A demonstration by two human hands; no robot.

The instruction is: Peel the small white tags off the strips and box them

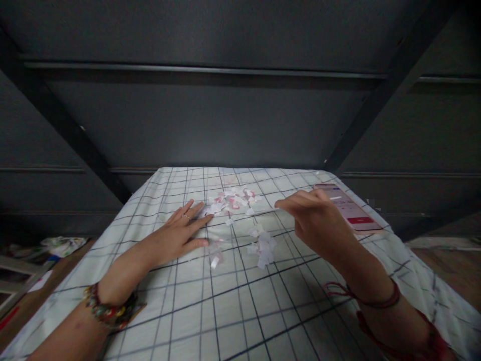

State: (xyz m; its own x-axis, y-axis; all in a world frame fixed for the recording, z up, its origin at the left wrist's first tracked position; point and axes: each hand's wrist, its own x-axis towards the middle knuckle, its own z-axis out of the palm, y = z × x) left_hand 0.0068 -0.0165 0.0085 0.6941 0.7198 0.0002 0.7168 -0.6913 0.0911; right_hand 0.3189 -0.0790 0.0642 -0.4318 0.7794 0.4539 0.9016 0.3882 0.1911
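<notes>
Tool, thin, pinched in narrow grip of right hand, long axis pointing left.
Main paper pile lies left of that grip on checked cloth; left hand, fingers spread, nothing held, is nearer, at its edge. Count: one tool, one phone, one main pile, one smaller heap; single scraps uncountable.

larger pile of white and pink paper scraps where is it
In the head view, the larger pile lies near the picture's centre, on the white checked cloth, just right of the left hand and beyond the smaller white pile.
</notes>
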